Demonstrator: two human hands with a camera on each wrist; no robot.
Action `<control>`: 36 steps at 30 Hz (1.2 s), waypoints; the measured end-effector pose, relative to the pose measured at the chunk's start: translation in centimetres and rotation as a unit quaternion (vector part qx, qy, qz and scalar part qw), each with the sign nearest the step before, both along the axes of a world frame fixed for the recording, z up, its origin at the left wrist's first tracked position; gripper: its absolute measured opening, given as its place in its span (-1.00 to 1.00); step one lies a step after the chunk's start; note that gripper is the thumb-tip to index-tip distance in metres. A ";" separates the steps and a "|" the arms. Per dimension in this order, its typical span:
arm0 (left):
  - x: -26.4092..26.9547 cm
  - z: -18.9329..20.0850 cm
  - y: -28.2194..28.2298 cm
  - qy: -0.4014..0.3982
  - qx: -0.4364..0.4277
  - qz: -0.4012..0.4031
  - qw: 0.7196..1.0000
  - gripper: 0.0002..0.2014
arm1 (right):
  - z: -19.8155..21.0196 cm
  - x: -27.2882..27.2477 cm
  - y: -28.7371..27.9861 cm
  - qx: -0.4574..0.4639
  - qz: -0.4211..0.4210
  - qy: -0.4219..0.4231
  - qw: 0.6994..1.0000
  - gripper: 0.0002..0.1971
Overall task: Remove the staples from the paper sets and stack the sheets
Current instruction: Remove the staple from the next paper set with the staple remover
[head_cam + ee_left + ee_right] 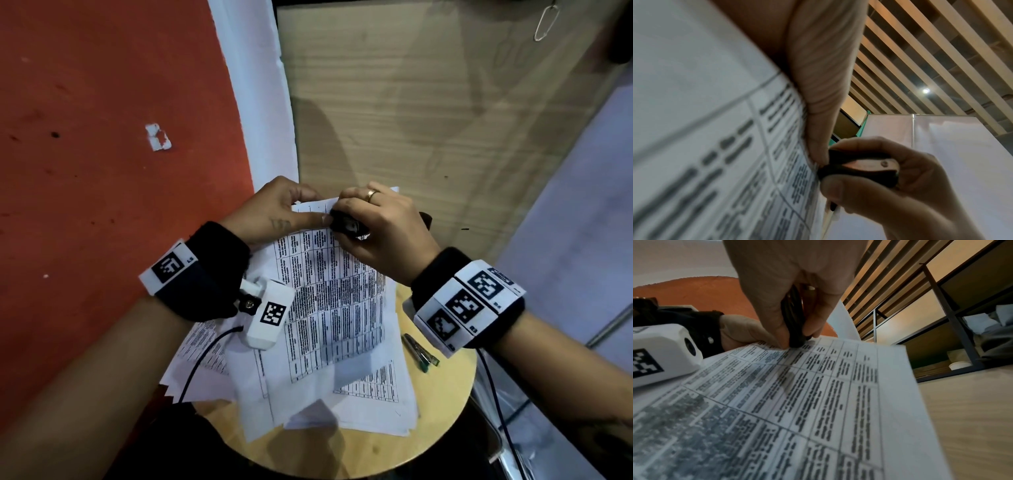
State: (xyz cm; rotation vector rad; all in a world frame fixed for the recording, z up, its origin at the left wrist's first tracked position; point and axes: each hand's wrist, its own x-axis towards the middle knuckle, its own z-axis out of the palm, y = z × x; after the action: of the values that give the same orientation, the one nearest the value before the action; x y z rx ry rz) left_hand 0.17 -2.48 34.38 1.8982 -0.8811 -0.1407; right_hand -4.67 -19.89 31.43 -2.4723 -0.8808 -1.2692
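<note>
Round wooden table [445, 404] is carrying loose sheets; above it, my left hand [274, 212] is pinching the stapled paper set [329, 291] steady so my right hand [383, 229], clamped on the staple remover [347, 224], is biting its corner.

Staple hidden under staple remover [348, 224]

Matt printed paper sheets [329, 308] are lying on a smooth pale wood bench [448, 394], and the staple remover [861, 167] is showing glossy black plastic with shiny metal.
</note>
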 end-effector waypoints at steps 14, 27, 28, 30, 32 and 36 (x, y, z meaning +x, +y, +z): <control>0.7 -0.7 -0.2 0.011 -0.079 0.022 0.997 -0.88 | -0.4 0.5 -0.4 0.266 0.091 0.117 0.953 -0.70; 2.3 -3.1 -2.0 -0.153 -0.057 0.134 0.977 -0.71 | -1.9 1.0 -0.2 0.390 0.075 0.109 0.911 -0.70; 2.3 -3.2 -2.3 -0.185 -0.033 0.152 0.970 -0.65 | -2.3 1.1 -0.2 0.393 0.068 0.104 0.911 -0.71; 2.4 -3.4 -2.5 -0.248 0.015 0.198 0.948 -0.61 | -2.9 1.0 -0.2 0.401 0.048 0.083 0.911 -0.71; 3.0 -3.5 -2.0 -0.282 0.050 0.238 0.928 -0.60 | -3.8 1.0 -0.7 0.406 0.024 0.061 0.912 -0.70; 4.2 -3.5 -0.8 -0.267 0.082 0.228 0.933 -0.56 | -7.0 1.3 -1.8 0.376 -0.025 0.102 0.920 -0.74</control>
State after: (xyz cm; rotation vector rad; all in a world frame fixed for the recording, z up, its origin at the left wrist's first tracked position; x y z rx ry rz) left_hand 4.32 -3.32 30.87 2.2925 -0.7605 0.6311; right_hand -3.37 -21.71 24.41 -1.9485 -0.2009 -1.0617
